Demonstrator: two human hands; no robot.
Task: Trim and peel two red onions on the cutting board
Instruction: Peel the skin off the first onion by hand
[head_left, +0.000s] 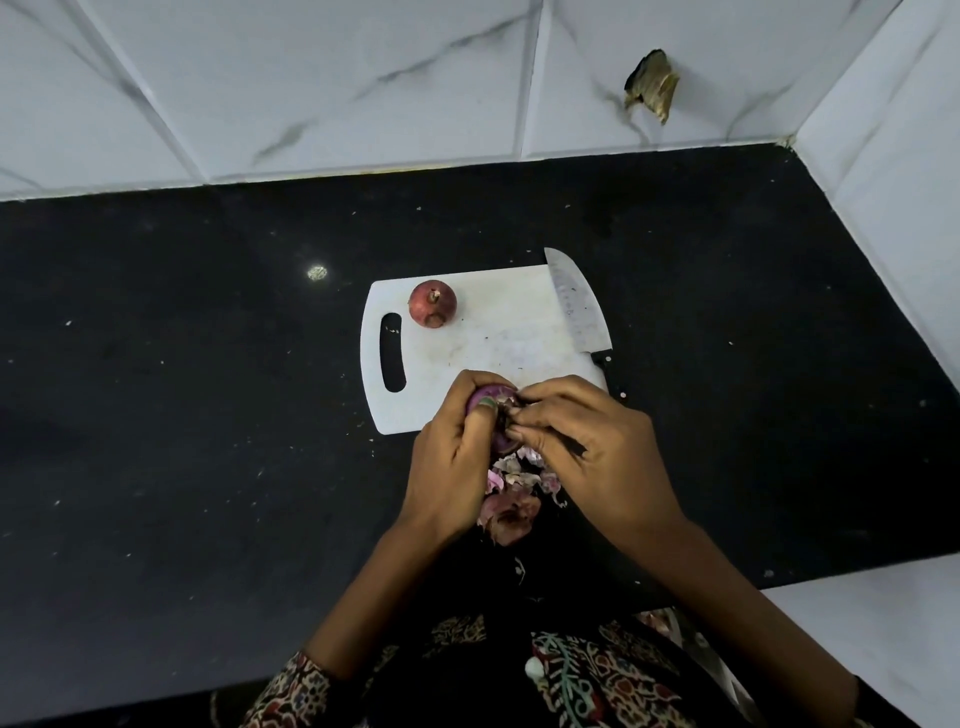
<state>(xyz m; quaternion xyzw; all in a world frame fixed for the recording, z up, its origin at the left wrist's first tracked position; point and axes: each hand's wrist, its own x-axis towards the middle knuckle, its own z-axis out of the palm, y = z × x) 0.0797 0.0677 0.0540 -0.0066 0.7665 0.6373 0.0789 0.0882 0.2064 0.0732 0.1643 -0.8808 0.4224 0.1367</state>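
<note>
Curled around a partly peeled red onion (492, 410), the left hand (452, 462) holds it just above the near edge of the white cutting board (498, 332), thumb pressed over the purple flesh. Meeting it from the other side, the right hand (587, 441) pinches a flap of papery skin at the onion's end between fingertips and thumb; how much skin is caught there cannot be told.

Below the two hands a heap of loose onion peels (511, 493) lies on the black countertop (182, 415), just off the board's near edge and between the wrists.

A second red onion (432, 304), unpeeled, with its dry stem nub up, sits on the far left part of the board, just beside the slotted handle hole (392, 352). It is well apart from the hands.

Along the board's right edge lies a kitchen knife (576, 306), blade on the board with its tip reaching past the far edge, its black handle running off the near right corner onto the counter, close to the right hand's knuckles.

Between the whole onion and the knife blade the board's middle shows only small flecks. Broad dark counter stretches to the left of the board and behind it, up to the marble-patterned wall tiles (363, 78); on the right the counter meets a side wall. A patterned sleeve (296, 691) shows at the left forearm.
</note>
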